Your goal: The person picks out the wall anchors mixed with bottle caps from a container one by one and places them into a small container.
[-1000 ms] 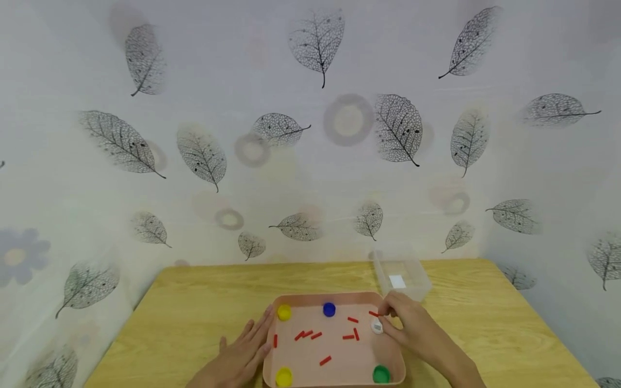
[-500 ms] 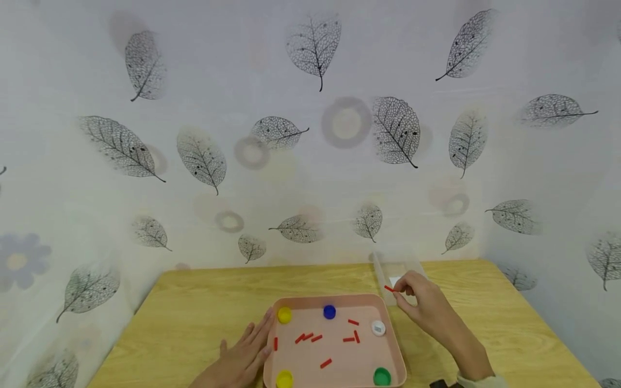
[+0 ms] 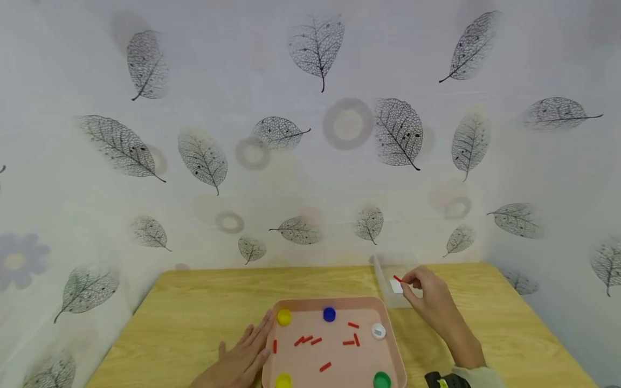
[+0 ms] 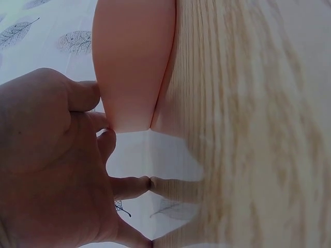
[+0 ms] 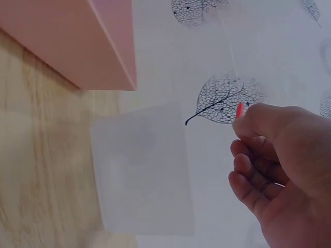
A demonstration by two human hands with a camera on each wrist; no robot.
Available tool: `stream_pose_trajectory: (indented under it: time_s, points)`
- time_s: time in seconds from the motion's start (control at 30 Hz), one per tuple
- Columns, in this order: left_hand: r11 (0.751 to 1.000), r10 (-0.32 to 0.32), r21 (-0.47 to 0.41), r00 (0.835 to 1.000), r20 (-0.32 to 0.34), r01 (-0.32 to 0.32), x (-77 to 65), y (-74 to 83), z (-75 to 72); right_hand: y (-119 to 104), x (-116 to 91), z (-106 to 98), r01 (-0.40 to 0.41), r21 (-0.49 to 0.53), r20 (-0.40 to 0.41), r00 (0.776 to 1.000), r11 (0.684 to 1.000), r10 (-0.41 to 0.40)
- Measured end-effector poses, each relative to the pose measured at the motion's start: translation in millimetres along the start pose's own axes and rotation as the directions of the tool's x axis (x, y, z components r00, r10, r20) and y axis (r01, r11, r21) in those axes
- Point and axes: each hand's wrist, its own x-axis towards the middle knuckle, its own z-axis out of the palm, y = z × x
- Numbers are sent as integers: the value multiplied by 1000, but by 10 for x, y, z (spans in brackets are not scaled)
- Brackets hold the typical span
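The right hand (image 3: 432, 302) pinched a red stick (image 3: 398, 278) between thumb and forefinger, one end jutting past the fingertips, the other hidden in the grip. The stick was short, straight and slim, bright red all over. In the right-wrist view it was above the rim of a translucent box (image 5: 142, 170); from the head, the hand hid part of that box and a white label (image 3: 396, 286) showed there. Just beside, nearer the person, stood a pink tray (image 3: 395, 347) with eight red sticks (image 3: 353, 325) scattered inside. Around them sat round caps: a white one (image 3: 378, 331) on the right, a blue one (image 3: 329, 314) at the far side, a green one (image 3: 381, 380) in the near right corner, yellow ones (image 3: 283, 317) in both left corners. Against the tray's outer left wall rested the left hand (image 3: 237, 360), fingers spread. Well behind everything rose a leaf-patterned wall (image 3: 291, 183).
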Motion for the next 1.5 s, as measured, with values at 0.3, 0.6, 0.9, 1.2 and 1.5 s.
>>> stream_pose_trajectory:
  time_s: [0.3,0.6,0.9,1.2,1.5]
  points:
    - [1000,-15,9,1000,23,14,26,4,16,130,-60,79,-60,4,-49,997,998,60]
    - [999,-42,9,999,14,42,51,7,28,254,-78,191,-66,6,-74,995,998,66]
    - [999,-41,16,999,1,41,64,-14,42,278,-139,262,-107,15,-59,992,994,107]
    - [999,-42,6,999,9,42,57,8,24,312,-132,287,-168,10,-38,985,986,169]
    - [999,-43,8,999,1,43,58,8,21,320,-133,301,-178,23,-49,983,984,179]
